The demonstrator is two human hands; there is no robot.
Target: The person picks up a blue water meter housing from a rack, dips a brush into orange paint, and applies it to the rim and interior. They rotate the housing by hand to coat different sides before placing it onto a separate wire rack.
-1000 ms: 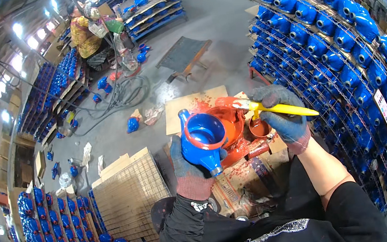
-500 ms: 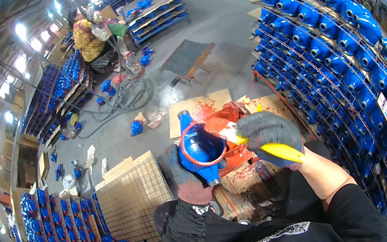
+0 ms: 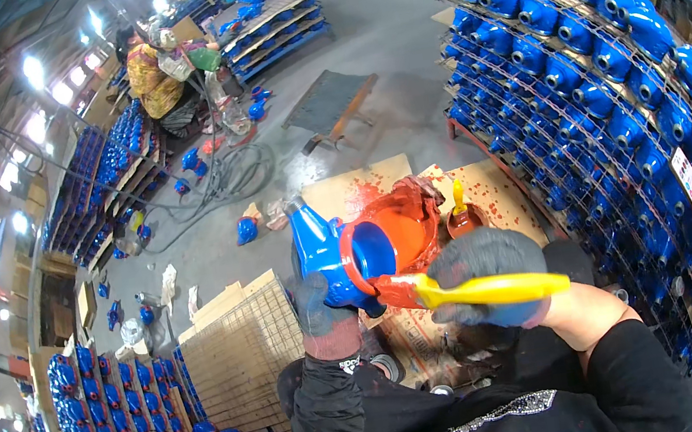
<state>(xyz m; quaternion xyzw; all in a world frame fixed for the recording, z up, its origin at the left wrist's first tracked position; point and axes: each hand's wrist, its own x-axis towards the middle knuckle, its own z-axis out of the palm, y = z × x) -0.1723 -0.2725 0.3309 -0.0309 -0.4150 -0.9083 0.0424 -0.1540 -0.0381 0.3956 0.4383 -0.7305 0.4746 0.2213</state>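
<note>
L hand (image 3: 316, 304) on L side of casting (image 3: 316, 251), R hand (image 3: 491, 271) opp. w/ brush (image 3: 498, 289), tip at casting's rim. Tub (image 3: 428, 204) just R of casting, pot (image 3: 474, 217) R of tub w/ handle (image 3: 459, 197) in it. Cardboard (image 3: 502, 194) around/behind both. Rack (image 3: 462, 129) far R. Mesh (image 3: 240, 346) nr L, more castings (image 3: 126, 415) L of it. Bench (image 3: 330, 101) beyond cardboard, hose (image 3: 225, 175) on floor L of bench, co-worker (image 3: 154, 79) bhd hose, tray stack (image 3: 279, 53) R of co-worker.
</note>
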